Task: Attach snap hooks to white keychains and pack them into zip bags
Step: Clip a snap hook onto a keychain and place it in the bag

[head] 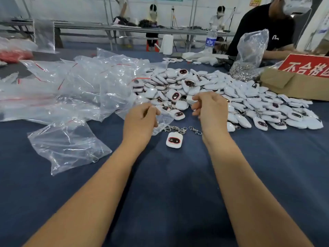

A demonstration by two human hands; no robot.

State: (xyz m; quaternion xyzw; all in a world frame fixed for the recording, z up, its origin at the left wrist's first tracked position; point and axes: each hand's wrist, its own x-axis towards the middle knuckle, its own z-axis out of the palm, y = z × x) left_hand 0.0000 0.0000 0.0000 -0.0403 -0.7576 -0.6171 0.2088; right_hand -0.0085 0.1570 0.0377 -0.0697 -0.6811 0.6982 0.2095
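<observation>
My left hand (140,118) pinches the edge of a clear zip bag (162,123) just left of the table's middle. My right hand (210,108) hovers at the near edge of a big pile of white keychains (195,86), fingers loosely curled with nothing visibly in them. Between my wrists one white keychain (174,139) lies face up on the blue cloth, with a chain and snap hook (175,129) at its top. A loose snap hook (195,130) lies beside my right wrist.
A heap of clear zip bags (71,86) covers the left side, and one crumpled bag (67,147) lies nearer. A cardboard box (293,86) with a red sign stands at right, behind it a bag of metal hooks (249,50). A person in black (267,29) works opposite, by a water bottle (211,40).
</observation>
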